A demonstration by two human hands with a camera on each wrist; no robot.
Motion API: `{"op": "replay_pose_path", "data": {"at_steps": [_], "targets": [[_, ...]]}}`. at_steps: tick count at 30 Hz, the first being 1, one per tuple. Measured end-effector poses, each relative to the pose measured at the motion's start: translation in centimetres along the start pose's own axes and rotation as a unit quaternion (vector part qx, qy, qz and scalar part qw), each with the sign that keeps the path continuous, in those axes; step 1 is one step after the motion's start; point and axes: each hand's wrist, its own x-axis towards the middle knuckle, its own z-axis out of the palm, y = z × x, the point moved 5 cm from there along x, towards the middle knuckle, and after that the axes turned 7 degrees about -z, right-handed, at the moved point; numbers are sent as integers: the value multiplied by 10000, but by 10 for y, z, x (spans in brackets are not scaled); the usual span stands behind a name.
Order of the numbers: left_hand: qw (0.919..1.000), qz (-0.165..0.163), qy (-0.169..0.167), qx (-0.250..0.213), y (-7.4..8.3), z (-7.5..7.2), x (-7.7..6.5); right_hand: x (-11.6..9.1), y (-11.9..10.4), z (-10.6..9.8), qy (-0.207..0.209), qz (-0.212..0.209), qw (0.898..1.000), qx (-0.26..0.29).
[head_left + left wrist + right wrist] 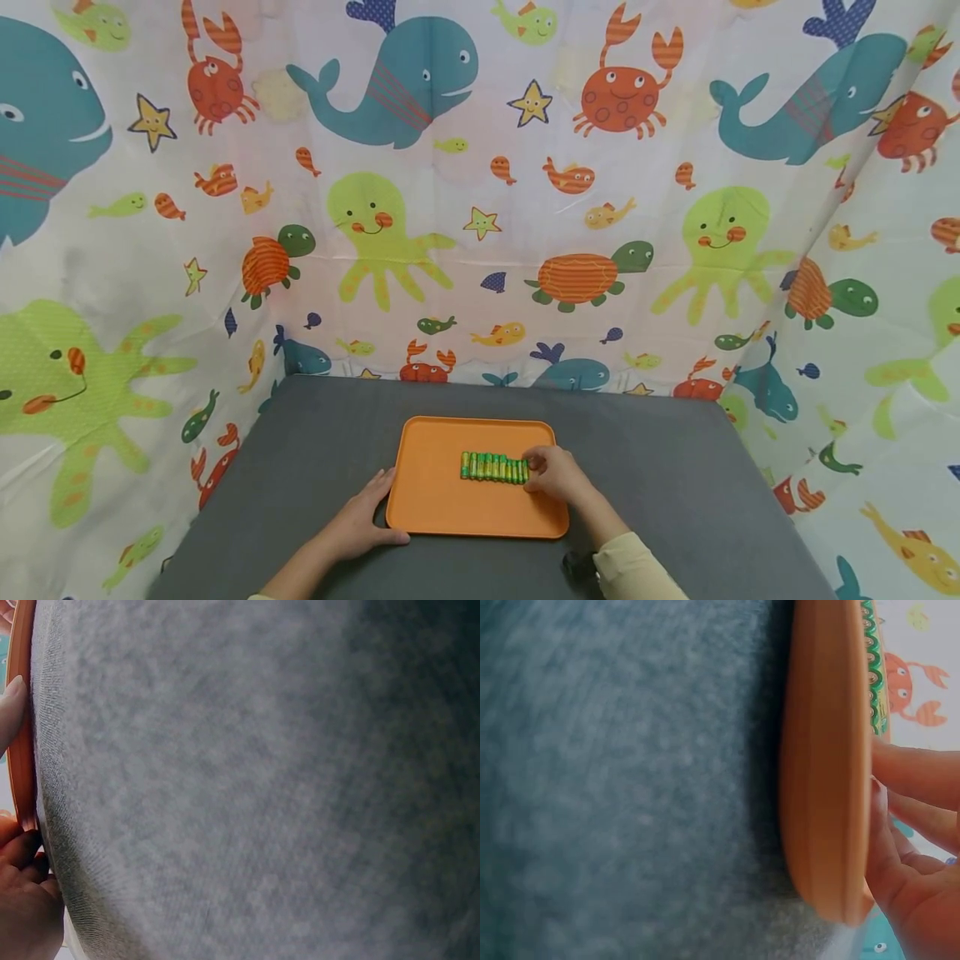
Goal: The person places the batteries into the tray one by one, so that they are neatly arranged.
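Note:
An orange rectangular tray (450,517) lies on the dark grey table. On it, a row of several green-and-yellow batteries (483,466) stands side by side, longer ones at the left and shorter ones at the right. My left hand (362,518) holds the tray's near left corner, fingers along the left side and thumb at the front edge. At the row's right end my right hand (557,473) pinches the last battery between thumb and fingers; the hand covers part of it. In the right wrist view the battery ends (873,658) show beyond the tray wall (825,750).
The grey tabletop (330,450) extends around the tray. A white curtain (480,325) printed with sea animals encloses the table at the back and both sides. A small black object (579,567) sits by my right wrist.

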Motion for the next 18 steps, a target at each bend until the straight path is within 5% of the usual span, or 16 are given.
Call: {"op": "replay_pose_path", "data": {"at_steps": [13, 18], "targets": [[9999, 131, 69, 21, -6, -1, -2, -16, -7, -18, 389, -11, 9990, 215], [9984, 78, 536, 134, -14, -14, -9, -37, -13, -42, 854, -76, 9963, 84]]}}
